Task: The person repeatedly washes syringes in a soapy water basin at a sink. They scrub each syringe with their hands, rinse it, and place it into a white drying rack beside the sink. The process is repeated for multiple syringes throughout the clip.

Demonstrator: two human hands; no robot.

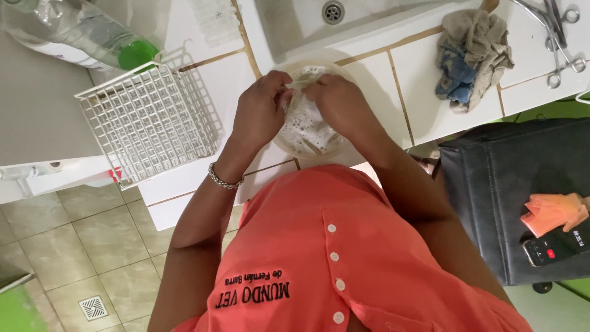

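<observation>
A small instrument [299,84] is pinched between left hand [261,110] and right hand [337,101], each grip closed, above the foamy bowl [307,132] on the tabletop [424,92]. Soapy fingers could let it slip and splash.

The bowl [307,132] is translucent cream, holding white foamy water. The left rack [144,120] is white wire in a square grid. Far left, a clear bottle [80,34] has a green cap. The counter [424,74] is white tile with tan grout. A rag [473,55] is grey-beige with blue patches. The near shirt [344,246] is coral with white buttons. At right, a black seat [510,190] carries orange gloves [553,212].
</observation>
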